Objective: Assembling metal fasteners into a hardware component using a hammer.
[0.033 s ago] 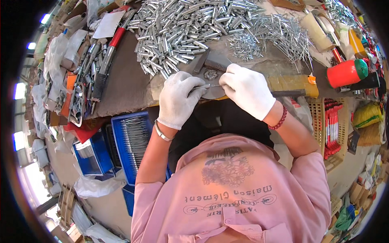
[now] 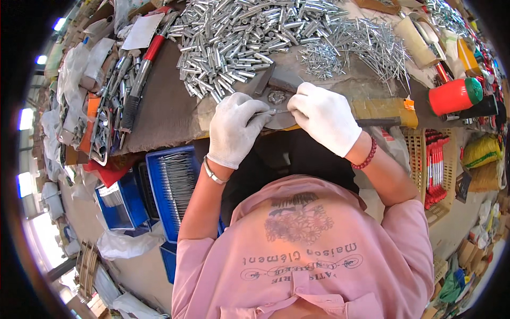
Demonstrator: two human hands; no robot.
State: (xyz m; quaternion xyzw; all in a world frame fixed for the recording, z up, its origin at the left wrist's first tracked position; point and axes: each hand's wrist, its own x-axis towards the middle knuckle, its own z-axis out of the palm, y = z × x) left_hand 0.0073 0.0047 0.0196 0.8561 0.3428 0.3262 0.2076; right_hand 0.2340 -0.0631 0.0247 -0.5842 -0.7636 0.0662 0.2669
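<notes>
Hardly anything shifts from the earlier frame: my left hand (image 2: 234, 130) and right hand (image 2: 326, 118) pinch a slim metal piece (image 2: 274, 111) between them at the bench (image 2: 159, 103) edge, likely to steady it, metal tubes (image 2: 228, 48) heaped beyond, perhaps for easy reach

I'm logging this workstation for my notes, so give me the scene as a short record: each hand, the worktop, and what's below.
Left hand: white-gloved left hand, fingers pinching a slim silver metal piece
Right hand: white-gloved right hand, fingers closed at the piece's thin other end
Worktop: dark worktop with a heap of short silver metal tubes and thin silver metal pins
Worktop right: red cylindrical container with a green end
Below left: blue plastic bin of slender silver rods
Below right: yellow plastic basket of red-and-silver items
</notes>
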